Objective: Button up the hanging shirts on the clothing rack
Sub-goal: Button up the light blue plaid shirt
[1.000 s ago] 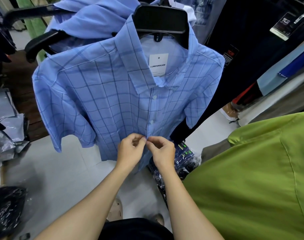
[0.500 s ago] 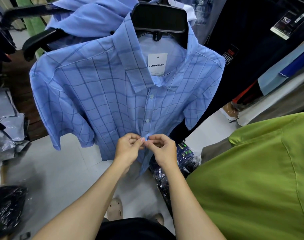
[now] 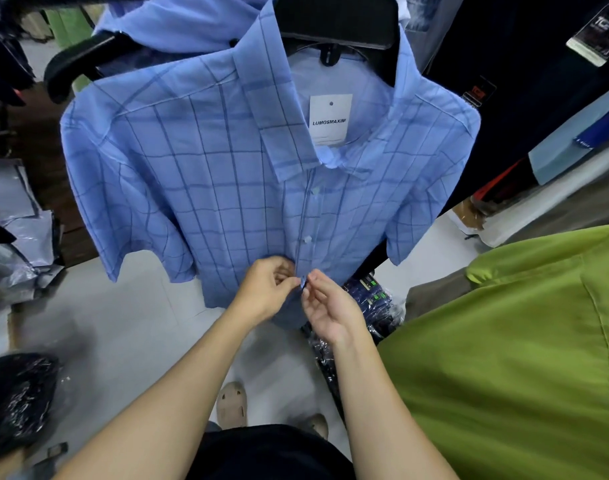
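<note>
A light blue checked short-sleeved shirt (image 3: 206,188) hangs on a black hanger (image 3: 337,19) in front of me, a white paper tag (image 3: 329,120) inside its collar. Two white buttons (image 3: 307,239) on the placket are fastened above my hands. My left hand (image 3: 268,289) pinches the left edge of the placket low on the shirt. My right hand (image 3: 327,304) pinches the right edge right beside it, fingertips touching the fabric at the same spot. The button between my fingers is hidden.
A second blue shirt (image 3: 178,19) hangs behind on another black hanger (image 3: 78,60). A green garment (image 3: 524,358) fills the lower right. Dark clothes (image 3: 524,98) hang at the right. Plastic-wrapped packs (image 3: 368,306) lie on the pale floor (image 3: 123,327); bags sit at the left.
The shirt has swung slightly and my view has come nearer. My hands stay at the same low placket spot, and the right fingers have spread a little.
</note>
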Available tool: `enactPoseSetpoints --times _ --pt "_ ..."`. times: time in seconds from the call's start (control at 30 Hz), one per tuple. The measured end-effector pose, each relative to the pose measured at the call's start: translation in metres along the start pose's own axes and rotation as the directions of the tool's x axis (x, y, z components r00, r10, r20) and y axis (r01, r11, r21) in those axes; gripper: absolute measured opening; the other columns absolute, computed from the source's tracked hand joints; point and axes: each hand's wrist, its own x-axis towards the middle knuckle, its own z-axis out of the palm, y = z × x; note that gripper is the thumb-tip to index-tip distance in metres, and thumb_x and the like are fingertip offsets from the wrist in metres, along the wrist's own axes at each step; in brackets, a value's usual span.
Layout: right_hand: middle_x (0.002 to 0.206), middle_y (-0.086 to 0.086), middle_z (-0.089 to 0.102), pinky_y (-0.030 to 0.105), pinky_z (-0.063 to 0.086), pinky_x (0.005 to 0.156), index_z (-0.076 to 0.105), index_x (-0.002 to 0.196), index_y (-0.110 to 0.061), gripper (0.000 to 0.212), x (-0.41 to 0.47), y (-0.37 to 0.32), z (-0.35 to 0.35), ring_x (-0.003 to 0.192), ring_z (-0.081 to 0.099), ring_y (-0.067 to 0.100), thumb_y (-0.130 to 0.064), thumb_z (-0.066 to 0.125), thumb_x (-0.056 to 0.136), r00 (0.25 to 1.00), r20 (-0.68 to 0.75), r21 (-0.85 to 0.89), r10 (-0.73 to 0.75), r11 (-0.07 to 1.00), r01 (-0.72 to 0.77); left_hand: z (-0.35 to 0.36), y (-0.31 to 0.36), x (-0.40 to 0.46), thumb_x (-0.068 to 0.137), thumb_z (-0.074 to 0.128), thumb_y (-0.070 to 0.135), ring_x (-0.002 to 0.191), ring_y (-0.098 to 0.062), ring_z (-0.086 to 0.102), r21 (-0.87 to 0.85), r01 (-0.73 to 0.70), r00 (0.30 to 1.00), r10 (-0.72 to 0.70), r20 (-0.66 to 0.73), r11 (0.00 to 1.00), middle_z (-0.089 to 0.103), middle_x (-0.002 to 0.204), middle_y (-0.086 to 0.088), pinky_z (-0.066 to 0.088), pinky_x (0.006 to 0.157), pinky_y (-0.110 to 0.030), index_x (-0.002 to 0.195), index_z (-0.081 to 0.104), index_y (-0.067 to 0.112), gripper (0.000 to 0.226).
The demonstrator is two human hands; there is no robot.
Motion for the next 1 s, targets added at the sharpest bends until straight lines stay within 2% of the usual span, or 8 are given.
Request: enactPoseSetpoints --times 0.13,0.23,0.33,0.5,0.6,0.7,0.83,1.0 --pt "0.074 0.005 0.07 0.019 0.056 0.064 0.067 0.089 -0.007 0.014 -0.004 0.001 0.01 0.064 0.067 0.01 0.007 0.062 0.089 0.967 0.039 -0.271 -0.252 0.929 0.253 0.004 0.002 -0.001 0.086 0.067 -0.005 0.077 -0.015 0.063 -0.15 0.058 0.996 -0.066 -0.051 0.987 0.068 0.082 -0.006 0.053 0.077 -0.021 0.089 0.065 0.008 0.013" --pt "0.085 0.003 0.067 0.014 0.05 0.069 0.064 0.092 -0.013 0.02 0.0 0.004 0.009 0.077 0.061 0.01 0.002 0.07 0.081 0.874 0.179 -0.627 -0.452 0.632 0.456 0.006 -0.001 -0.004 0.087 0.065 -0.006 0.078 -0.007 0.065 -0.194 0.073 0.995 -0.084 -0.05 0.978 0.069 0.082 0.001 0.049 0.073 -0.01 0.087 0.065 0.011 0.016" --pt "0.091 0.0 0.064 0.023 0.052 0.08 0.056 0.094 -0.018 0.033 0.006 0.015 0.003 0.081 0.06 0.009 -0.014 0.073 0.065 0.825 0.332 -0.722 -0.458 0.439 0.535 -0.001 -0.006 -0.007 0.088 0.065 -0.003 0.08 -0.003 0.067 -0.307 0.108 0.993 -0.117 -0.01 0.945 0.073 0.086 -0.001 0.051 0.08 -0.015 0.087 0.068 0.011 0.014" --pt "0.085 0.0 0.063 0.025 0.05 0.079 0.054 0.083 -0.022 0.032 0.018 0.025 -0.007 0.081 0.06 0.014 0.009 0.061 0.079 0.826 0.241 -0.736 -0.509 0.46 0.497 0.0 -0.025 -0.014 0.089 0.055 -0.009 0.09 -0.016 0.065 -0.365 0.241 0.961 -0.274 -0.04 0.899 0.072 0.093 -0.008 0.052 0.088 -0.027 0.097 0.071 0.004 0.023" --pt "0.078 0.004 0.064 0.027 0.048 0.07 0.058 0.076 -0.02 0.029 0.023 0.031 -0.017 0.071 0.058 0.013 0.008 0.056 0.084 0.859 0.189 -0.733 -0.476 0.514 0.446 0.008 -0.036 -0.021 0.087 0.053 -0.014 0.085 -0.017 0.065 -0.337 0.269 0.959 -0.284 0.006 0.902 0.071 0.09 -0.007 0.055 0.075 -0.019 0.101 0.069 0.001 0.026" --pt "0.067 -0.002 0.059 0.02 0.04 0.056 0.058 0.078 -0.015 0.019 0.02 0.037 -0.021 0.056 0.05 0.004 0.002 0.059 0.085 0.9 0.168 -0.672 -0.402 0.622 0.403 0.014 -0.041 -0.024 0.085 0.06 -0.014 0.088 -0.021 0.068 -0.366 0.277 0.955 -0.296 0.004 0.889 0.073 0.093 -0.011 0.057 0.082 -0.03 0.096 0.069 0.005 0.024" --pt "0.092 0.007 0.068 0.022 0.053 0.069 0.061 0.099 -0.01 0.029 0.019 0.042 -0.023 0.079 0.064 0.01 -0.008 0.074 0.074 0.905 0.207 -0.632 -0.371 0.656 0.413 0.021 -0.043 -0.026 0.084 0.063 -0.011 0.092 -0.021 0.07 -0.341 0.269 0.954 -0.298 -0.035 0.901 0.073 0.098 -0.013 0.059 0.081 -0.028 0.1 0.069 0.003 0.022" --pt "0.095 0.014 0.072 0.035 0.055 0.075 0.064 0.097 -0.016 0.02 0.023 0.04 -0.03 0.083 0.066 0.021 -0.007 0.061 0.08 0.898 0.137 -0.659 -0.418 0.638 0.397 0.023 -0.046 -0.029 0.083 0.069 -0.008 0.086 -0.018 0.069 -0.332 0.256 0.953 -0.295 -0.072 0.908 0.073 0.089 -0.008 0.059 0.079 -0.027 0.09 0.067 0.01 0.019"
